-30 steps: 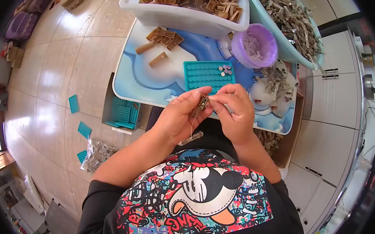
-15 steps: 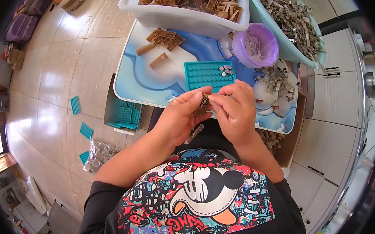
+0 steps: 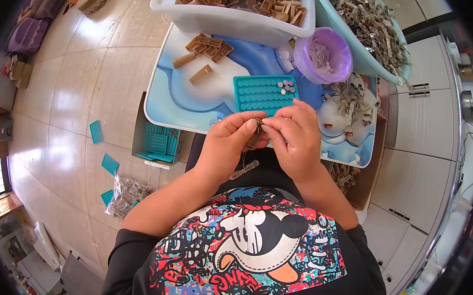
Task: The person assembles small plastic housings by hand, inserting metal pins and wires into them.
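My left hand (image 3: 229, 139) grips a small brown plastic casing (image 3: 254, 138) just past the table's front edge. The thumb and fingertips of my right hand (image 3: 297, 132) are pinched together at the casing's upper end, where a small dark part shows; exactly what they hold there is hidden. A thin wire runs down from the casing to a dangling greyish wrapped piece (image 3: 244, 170). Right beyond my hands lies a teal tray (image 3: 256, 97) with rows of round pockets, several pale discs sitting at its right end.
Brown casings lie in a pile (image 3: 209, 48) on the blue table (image 3: 179, 102) and fill a white tub (image 3: 228, 26). A purple basket (image 3: 338, 69) holds grey pieces. Wired parts heap in a light-green basin (image 3: 398, 65) and on the table's right (image 3: 355, 101). A box (image 3: 157, 142) of teal trays stands lower left.
The brown casing has turned in my left hand so more of its side shows. The dangling piece has swung slightly. Both hands stay nearly in place.
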A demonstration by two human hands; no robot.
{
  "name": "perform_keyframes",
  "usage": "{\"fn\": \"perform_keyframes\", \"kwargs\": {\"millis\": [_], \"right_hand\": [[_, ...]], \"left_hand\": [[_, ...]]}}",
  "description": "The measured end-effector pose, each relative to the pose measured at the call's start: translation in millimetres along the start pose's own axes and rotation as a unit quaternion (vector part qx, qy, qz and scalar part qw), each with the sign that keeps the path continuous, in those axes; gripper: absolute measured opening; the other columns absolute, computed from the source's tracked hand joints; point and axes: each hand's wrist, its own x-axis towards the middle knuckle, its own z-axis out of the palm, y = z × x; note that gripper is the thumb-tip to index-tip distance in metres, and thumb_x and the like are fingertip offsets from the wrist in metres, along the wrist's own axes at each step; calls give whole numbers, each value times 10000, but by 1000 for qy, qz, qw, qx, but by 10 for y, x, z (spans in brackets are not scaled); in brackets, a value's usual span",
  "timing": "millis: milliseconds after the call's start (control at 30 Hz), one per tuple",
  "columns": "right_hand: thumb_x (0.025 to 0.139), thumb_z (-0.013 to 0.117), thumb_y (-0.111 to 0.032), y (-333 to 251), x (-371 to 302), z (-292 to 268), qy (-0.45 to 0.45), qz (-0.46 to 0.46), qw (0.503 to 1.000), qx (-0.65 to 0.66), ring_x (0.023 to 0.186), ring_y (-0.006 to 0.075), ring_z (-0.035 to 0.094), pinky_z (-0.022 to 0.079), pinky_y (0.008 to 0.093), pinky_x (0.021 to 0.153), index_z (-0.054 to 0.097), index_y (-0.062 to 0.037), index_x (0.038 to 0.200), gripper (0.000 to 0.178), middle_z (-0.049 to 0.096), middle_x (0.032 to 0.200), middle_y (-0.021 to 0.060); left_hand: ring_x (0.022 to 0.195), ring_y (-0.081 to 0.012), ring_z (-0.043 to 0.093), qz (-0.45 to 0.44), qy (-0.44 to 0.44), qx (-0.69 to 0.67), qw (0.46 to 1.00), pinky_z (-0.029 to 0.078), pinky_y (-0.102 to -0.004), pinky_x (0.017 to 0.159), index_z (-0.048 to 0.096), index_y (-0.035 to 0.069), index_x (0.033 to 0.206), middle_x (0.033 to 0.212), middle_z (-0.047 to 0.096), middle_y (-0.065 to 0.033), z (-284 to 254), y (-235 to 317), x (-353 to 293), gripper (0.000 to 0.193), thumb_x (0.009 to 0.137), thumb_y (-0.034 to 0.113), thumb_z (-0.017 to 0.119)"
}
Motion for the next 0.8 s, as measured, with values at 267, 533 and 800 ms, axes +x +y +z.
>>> {"fn": "perform_keyframes", "kwargs": {"millis": [267, 533, 800], "right_hand": [[702, 682, -42, -1, -39, 29, 12, 19, 1000, 19, 759, 277, 539, 440, 442, 842, 594, -50, 762, 107, 546, 774, 83], [724, 670, -76, -37, -28, 47, 6, 13, 1000, 0, 742, 245, 540, 411, 445, 852, 568, -70, 783, 118, 544, 771, 51], [731, 667, -97, -43, -47, 64, 26, -26, 998, -52, 720, 229, 546, 390, 444, 879, 560, -84, 783, 120, 541, 776, 47]], "left_hand": [[852, -153, 629, 21, 15, 28, 999, 529, -288, 793, 532, -40, 1148, 978, 624, -100, 60, 20, -38, 265, 937, 114, 488], [858, -152, 629, 46, 20, 48, 998, 532, -274, 790, 527, -48, 1148, 979, 622, -104, 59, -1, -40, 263, 940, 107, 482], [865, -143, 618, 63, 2, 26, 998, 522, -271, 796, 532, -37, 1158, 985, 623, -99, 29, -21, -17, 261, 938, 93, 482]]}}
